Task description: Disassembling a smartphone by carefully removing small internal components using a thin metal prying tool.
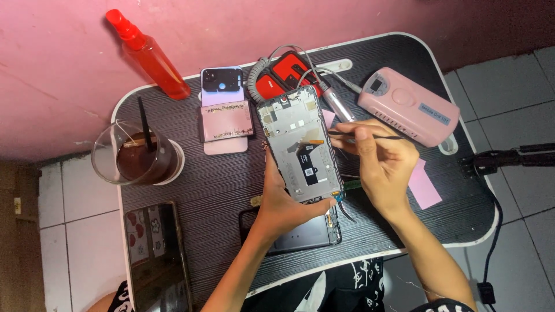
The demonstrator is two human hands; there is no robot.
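Left hand (284, 203) is gripping the opened smartphone frame with bare silver midplate and exposed flex cables (299, 144) from its lower end, thumb lying across the bottom edge, fingers wrapping behind. The frame is sitting tilted up off the dark wood-grain lap table with white rim (219, 185), roughly centre of the tabletop, top end pointing toward the wall.

Right hand (378, 157) is pinching a thin black tweezer-like tool (347, 134) between thumb and forefinger, clenched tight on it; the tip is pointing left and touching or just above the midplate near an orange flex tab, can't tell which.

Under the left hand a grey phone back housing (306, 232) is lying flat on the table. A curved metal tweezer (346, 209) is lying just beside it, near the right wrist.

Around the work:
- red transparent plastic spray bottle (151, 56) is leaning at the table's far-left edge
- glass cup of dark drink with a black straw (137, 155) is sitting at the left edge
- pink phone with blue camera block (222, 110) is lying near the frame's left
- pink box-shaped power unit (407, 105) is sitting far right, its silver handpiece (335, 104) lying just beside the frame
- red-and-black case (288, 72) is sitting behind the frame
- dark-screened phone (156, 254) is overhanging the near-left corner
- pink paper slip (424, 185) is lying right of the right hand
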